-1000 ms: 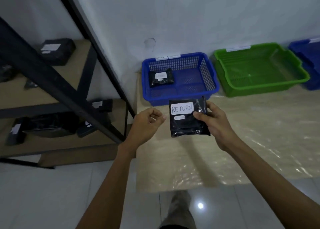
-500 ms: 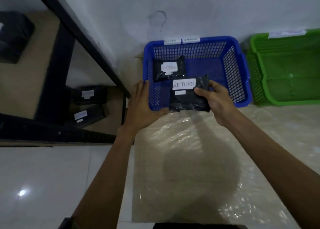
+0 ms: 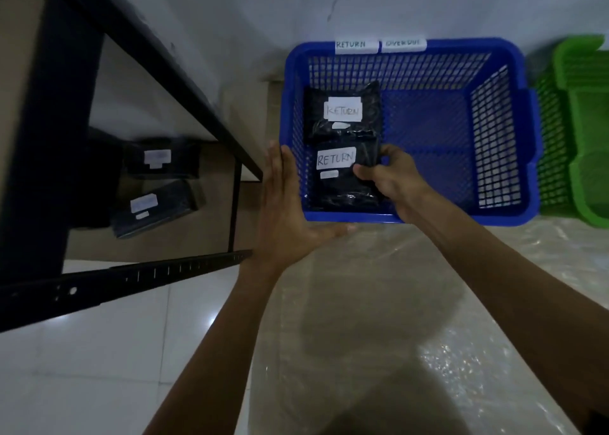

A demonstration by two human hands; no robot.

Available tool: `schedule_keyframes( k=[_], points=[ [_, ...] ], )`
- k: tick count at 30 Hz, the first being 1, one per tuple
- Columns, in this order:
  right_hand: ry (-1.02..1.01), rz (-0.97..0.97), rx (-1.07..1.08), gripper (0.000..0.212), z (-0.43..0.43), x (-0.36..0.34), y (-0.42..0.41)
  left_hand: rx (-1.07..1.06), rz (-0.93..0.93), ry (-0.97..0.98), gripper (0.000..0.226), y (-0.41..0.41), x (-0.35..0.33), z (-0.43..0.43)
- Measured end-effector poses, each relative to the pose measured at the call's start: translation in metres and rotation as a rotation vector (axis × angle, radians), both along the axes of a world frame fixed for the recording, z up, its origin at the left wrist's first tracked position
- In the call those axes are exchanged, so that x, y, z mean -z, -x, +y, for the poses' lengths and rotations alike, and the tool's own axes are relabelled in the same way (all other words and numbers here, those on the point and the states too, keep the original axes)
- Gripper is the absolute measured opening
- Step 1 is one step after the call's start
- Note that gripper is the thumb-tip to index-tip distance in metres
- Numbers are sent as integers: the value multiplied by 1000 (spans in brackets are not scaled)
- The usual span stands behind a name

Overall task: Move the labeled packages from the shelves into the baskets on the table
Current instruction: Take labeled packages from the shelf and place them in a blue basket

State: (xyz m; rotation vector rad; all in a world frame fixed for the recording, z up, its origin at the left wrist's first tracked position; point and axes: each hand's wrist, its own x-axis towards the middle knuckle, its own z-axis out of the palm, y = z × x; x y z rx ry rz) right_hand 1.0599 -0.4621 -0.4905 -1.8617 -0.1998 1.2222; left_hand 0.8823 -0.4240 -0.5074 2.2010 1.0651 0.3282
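A blue mesh basket (image 3: 494,157) tagged RETURN and OVERDUE stands on the table against the wall. Inside it, at the back left, lies a black package labeled RETURN (image 3: 342,111). In front of it sits a second black RETURN package (image 3: 342,177), low in the basket's front left corner, and my right hand (image 3: 392,180) grips its right edge with thumb on top. My left hand (image 3: 286,213) lies flat with straight fingers against the basket's outer left wall, thumb along the front rim.
A green basket (image 3: 583,131) stands to the right of the blue one. The table (image 3: 395,302) is covered with shiny plastic film. On the left a black metal shelf frame (image 3: 138,276) holds two more labeled black packages (image 3: 161,161) on a low shelf.
My right hand has carried the RETURN package over the front rim and down into the blue basket. My left hand has slid forward along the basket's left wall. The view has come closer.
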Motion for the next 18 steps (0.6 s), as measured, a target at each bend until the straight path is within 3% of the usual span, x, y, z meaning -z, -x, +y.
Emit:
schedule_keyframes(
  k=[4,12,18],
  points=[
    [26,-52,-82,40,12,11,6,-40,-30,79,143,-1,-3,-1],
    [274,-598,-488,46,19,25,2,-74,-50,169,144,-2,-5,3],
    [320,-763,-599,64,17,18,9,7,0,216,163,-8,-14,21]
  ],
)
